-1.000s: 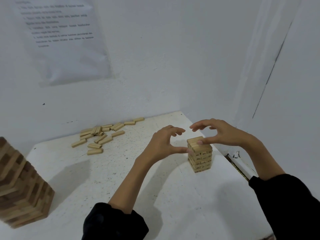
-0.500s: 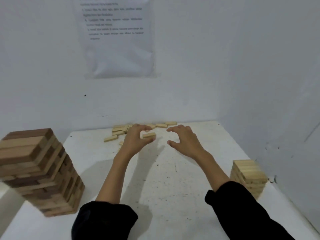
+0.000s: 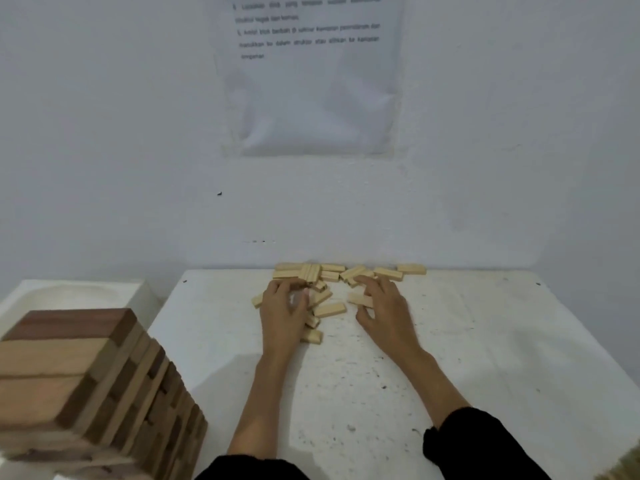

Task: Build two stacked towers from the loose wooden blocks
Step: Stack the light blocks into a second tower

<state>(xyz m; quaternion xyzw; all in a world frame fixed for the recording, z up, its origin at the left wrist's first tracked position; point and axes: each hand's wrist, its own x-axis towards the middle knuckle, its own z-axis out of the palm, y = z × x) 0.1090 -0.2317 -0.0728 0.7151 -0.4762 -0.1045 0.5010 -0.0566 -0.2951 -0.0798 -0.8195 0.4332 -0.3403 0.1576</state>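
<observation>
Both hands reach to the far edge of the white tabletop [image 3: 467, 358], where the loose blocks [image 3: 349, 271] lie scattered flat along the foot of the wall [image 3: 104, 133]. The left hand [image 3: 282, 310] lies palm down on the left part of the scatter, fingers bent over several blocks; blur hides whether it grips any. The right hand [image 3: 386, 306] is spread wide, palm down, fingers over the right end of one block [image 3: 358, 299], thumb apart from it on the near side. A tall tower [image 3: 86, 393] of pale and dark layers stands at the near left corner. A printed sheet [image 3: 311, 81] hangs on the wall above the scatter.
</observation>
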